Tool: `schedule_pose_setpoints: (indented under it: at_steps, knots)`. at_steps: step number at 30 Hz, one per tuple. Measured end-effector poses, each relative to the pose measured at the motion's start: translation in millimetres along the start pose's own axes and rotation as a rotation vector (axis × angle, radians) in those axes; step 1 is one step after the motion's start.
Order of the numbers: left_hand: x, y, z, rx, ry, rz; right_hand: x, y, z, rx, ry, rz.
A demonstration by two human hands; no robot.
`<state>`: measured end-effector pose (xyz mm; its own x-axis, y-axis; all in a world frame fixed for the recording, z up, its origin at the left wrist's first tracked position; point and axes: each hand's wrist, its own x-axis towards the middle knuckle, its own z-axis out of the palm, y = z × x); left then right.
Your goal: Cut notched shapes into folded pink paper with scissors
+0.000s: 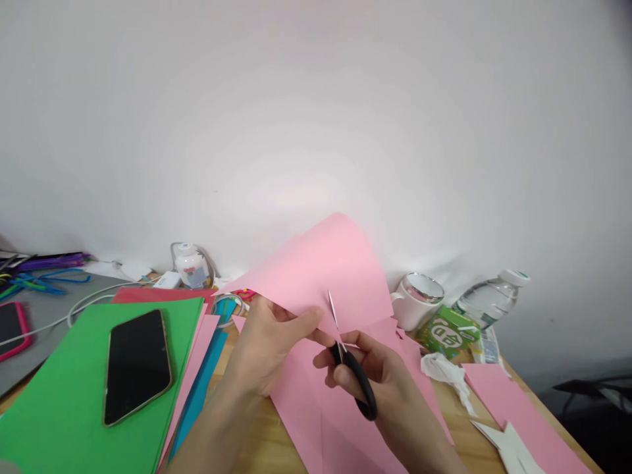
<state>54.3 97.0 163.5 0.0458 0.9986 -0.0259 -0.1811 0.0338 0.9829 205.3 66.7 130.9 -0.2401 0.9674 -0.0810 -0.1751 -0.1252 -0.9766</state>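
My left hand (264, 345) pinches the near edge of a pink paper sheet (320, 270) and holds it raised and curved above the wooden table (447, 408). My right hand (375, 378) grips black-handled scissors (353, 365); their blades point up and cut into the sheet's lower edge, just right of my left thumb. More pink paper (316, 408) lies flat under both hands.
A stack of green, pink and blue paper (64, 395) with a black phone (137, 365) on it lies left. A white mug (417, 299), green carton (447, 332), water bottle (488, 299) and crumpled tissue (447, 372) sit right. A pink strip (518, 411) lies near the right edge.
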Motion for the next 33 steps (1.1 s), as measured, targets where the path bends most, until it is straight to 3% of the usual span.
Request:
schedule_pose_setpoints:
  at_steps: [25,33]
  knots:
    - [-1.8,3.4,1.4,-0.040,-0.007,-0.003,-0.3,-1.6,1.3,-0.035,0.041,0.016]
    - [-1.8,4.8,3.5,-0.041,0.070,0.015,-1.6,-0.5,3.5,0.025,0.037,0.009]
